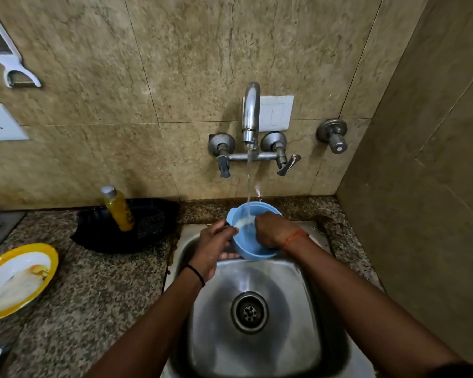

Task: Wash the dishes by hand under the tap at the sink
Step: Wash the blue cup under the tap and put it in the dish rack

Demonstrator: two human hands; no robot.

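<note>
A light blue plastic bowl (250, 246) is held over the far end of the steel sink (257, 347), under the tap (251, 113). A stream of water (248, 184) falls from the spout into the bowl. My left hand (212, 248) grips the bowl's left rim and underside. My right hand (272, 231) is inside the bowl with its fingers pressed against the inner wall; the fingertips are hidden.
A yellow-rimmed white plate (17, 279) lies on the granite counter at the left. A yellow liquid bottle (118, 208) stands in a black tray (153, 225) beside the sink. A peeler (4, 53) hangs on the wall. The right wall stands close to the sink.
</note>
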